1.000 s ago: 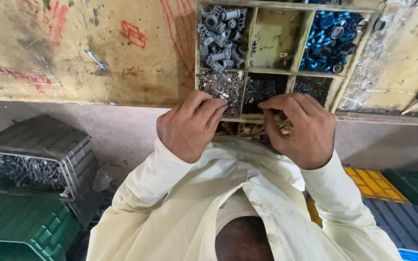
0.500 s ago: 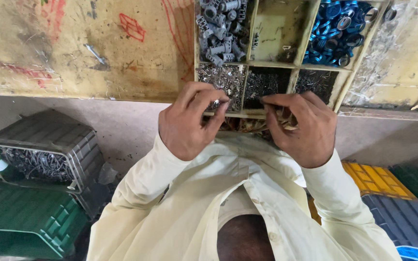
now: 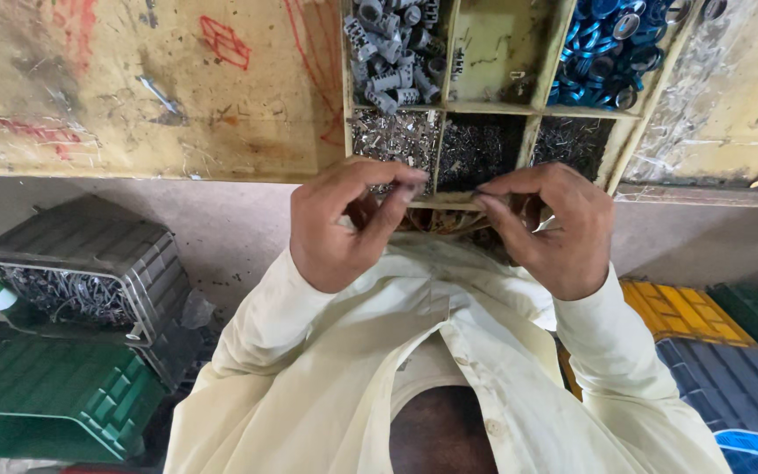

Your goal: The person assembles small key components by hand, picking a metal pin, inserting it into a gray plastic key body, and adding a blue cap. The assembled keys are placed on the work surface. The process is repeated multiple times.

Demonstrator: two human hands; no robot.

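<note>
Item: small metal part, pinched between two hands at the near edge of a divided wooden parts tray (image 3: 446,107).

Left hand (image 3: 339,230): fingers curled, thumb and forefinger closed together at the tip, just at the tray's near rim, over the compartment of small silvery metal pieces (image 3: 392,136). What sits between the fingertips is too small to identify; whether it is a separate piece cannot be told.

Right hand (image 3: 554,230): thumb and forefinger pinched on the right end of a thin dark sliver, apparently a small pin or clip (image 3: 482,188), at the rim below the middle compartment of dark metal bits (image 3: 477,149).

Relation: the sliver lies between the two hands, its long axis running left to right along the tray rim, roughly level, the free end pointing left toward the left fingertips. The right hand is on it; the left fingertips are near but apart.

Surroundings: grey cylindrical fittings (image 3: 392,48) far left compartment; blue rings (image 3: 611,44) far right; grey crate of metal scrap (image 3: 76,263) and green bin (image 3: 50,399) on the floor, left.
</note>
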